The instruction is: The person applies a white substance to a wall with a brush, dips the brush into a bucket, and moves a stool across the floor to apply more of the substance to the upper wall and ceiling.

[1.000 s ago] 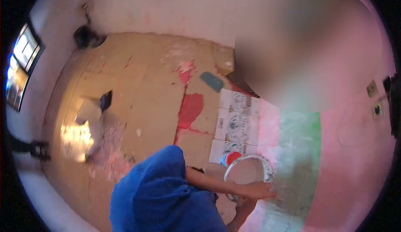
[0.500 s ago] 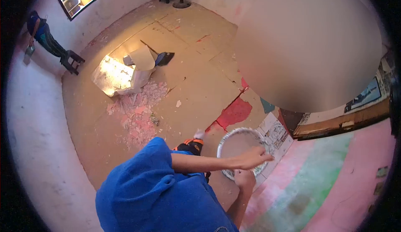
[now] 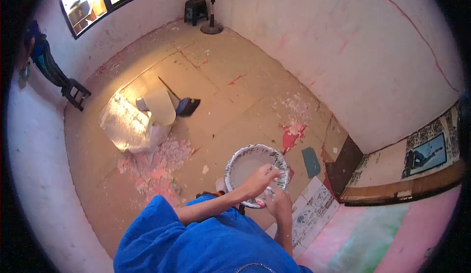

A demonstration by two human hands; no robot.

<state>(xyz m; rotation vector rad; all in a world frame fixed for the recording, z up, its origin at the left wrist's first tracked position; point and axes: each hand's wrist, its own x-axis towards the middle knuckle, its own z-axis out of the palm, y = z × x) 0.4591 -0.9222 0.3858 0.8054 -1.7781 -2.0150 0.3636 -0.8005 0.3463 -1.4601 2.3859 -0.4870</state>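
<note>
A round bucket [image 3: 228,167] with a white-smeared rim stands out in front of my blue shirt, holding a pale greyish-white liquid. My left hand [image 3: 261,180] reaches across its right part, fingers curled together near the rim. Just below, my right hand [image 3: 279,203] is closed beside the near right rim, with a bit of white at its fingers. What either hand grips is too small to make out. Whether the bucket rests on something or is held up cannot be told.
A person [image 3: 46,62] stands on a dark stool [image 3: 76,94] by the left wall. Paint flakes [image 3: 164,162], a crumpled sheet [image 3: 125,123] and a broom [image 3: 187,107] lie on the brown floor. A fan [image 3: 212,26] and stool [image 3: 196,11] stand at the back; a wooden ledge [image 3: 402,189] is at right.
The view has tilted up and turned right. Both hands and the bucket appear farther left. My left hand, earlier stretched past the right rim, is now curled above it. The large blurred patch is gone.
</note>
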